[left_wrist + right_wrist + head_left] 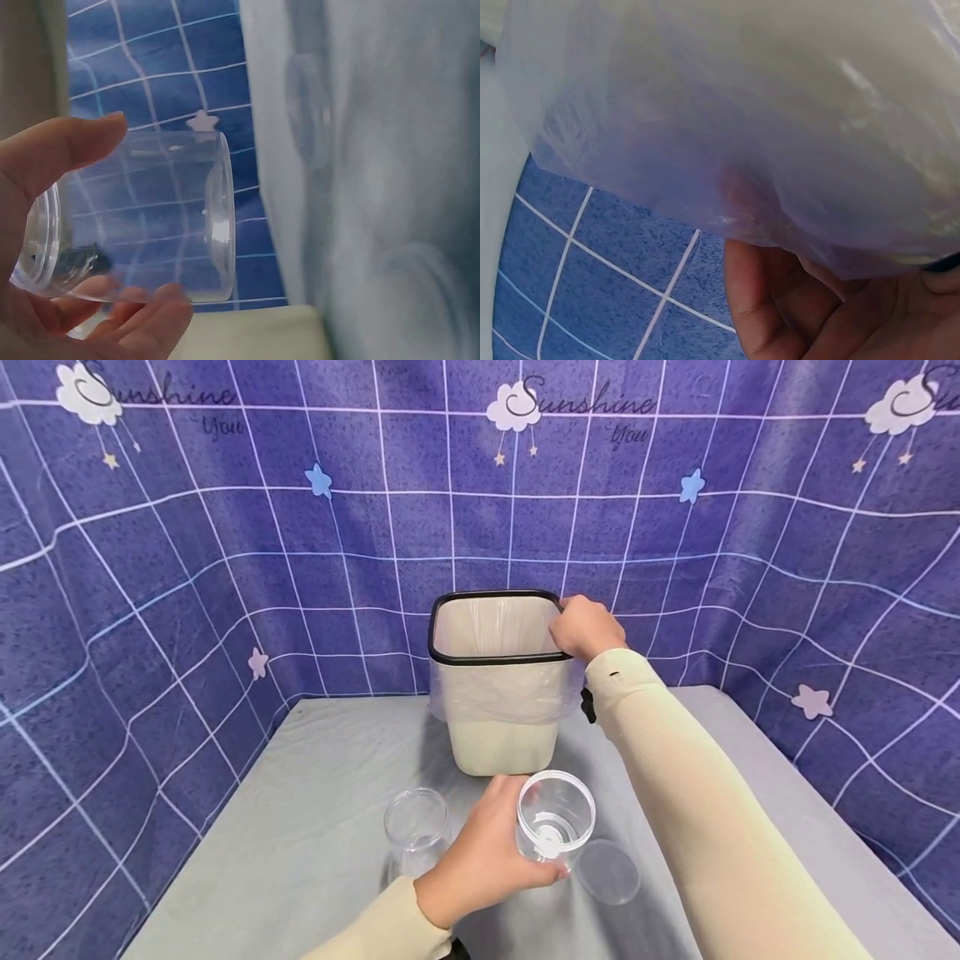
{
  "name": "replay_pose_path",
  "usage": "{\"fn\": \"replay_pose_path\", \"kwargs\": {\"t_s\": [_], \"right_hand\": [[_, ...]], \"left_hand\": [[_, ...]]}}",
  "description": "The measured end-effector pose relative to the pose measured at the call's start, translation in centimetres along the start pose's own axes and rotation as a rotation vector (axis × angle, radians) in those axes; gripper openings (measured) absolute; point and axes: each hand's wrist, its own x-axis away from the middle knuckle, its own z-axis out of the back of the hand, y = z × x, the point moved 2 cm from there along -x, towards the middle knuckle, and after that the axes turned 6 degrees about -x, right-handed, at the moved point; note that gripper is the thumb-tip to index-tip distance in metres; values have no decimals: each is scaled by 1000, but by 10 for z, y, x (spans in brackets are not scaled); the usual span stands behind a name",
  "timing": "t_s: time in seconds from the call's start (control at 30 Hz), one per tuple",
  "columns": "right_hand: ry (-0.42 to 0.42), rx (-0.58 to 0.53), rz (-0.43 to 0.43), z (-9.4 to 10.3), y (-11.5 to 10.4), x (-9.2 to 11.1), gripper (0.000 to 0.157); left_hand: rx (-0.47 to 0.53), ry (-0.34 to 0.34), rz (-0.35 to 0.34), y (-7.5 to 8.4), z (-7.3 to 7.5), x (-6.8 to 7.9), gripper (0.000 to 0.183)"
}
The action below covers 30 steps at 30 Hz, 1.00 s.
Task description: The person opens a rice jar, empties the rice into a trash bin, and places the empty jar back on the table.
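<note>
In the head view my left hand (483, 847) grips a clear plastic jar (557, 818) by its side, thumb and fingers around the wall. The jar is lidless and looks empty, and the left wrist view shows it (157, 217) raised off the table. My right hand (587, 628) holds the right side of the black rim of a white trash bin (502, 747). The right wrist view shows a thin, see-through bin liner (667, 127) draped over my curled right fingers (757, 307). Part of those fingers is hidden behind the liner.
A second clear jar (417, 822) stands on the grey cloth-covered table (337, 777), left of my left hand. To the right lies a clear round lid (609, 875). Behind the bin hangs a purple-blue curtain (360, 527) that also closes off both sides.
</note>
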Motion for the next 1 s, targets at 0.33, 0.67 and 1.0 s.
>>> {"fn": "replay_pose_path", "kwargs": {"t_s": [0.33,0.67,1.0], "right_hand": [[8,-5,5,3,2,1,69],[12,-3,3,2,1,0,68],[44,-221,59,-7,11,-2,65]], "left_hand": [[-162,-67,48,-17,-18,4,86],[-148,-73,64,-26,-23,5,89],[-52,-70,76,-30,-32,5,79]]}}
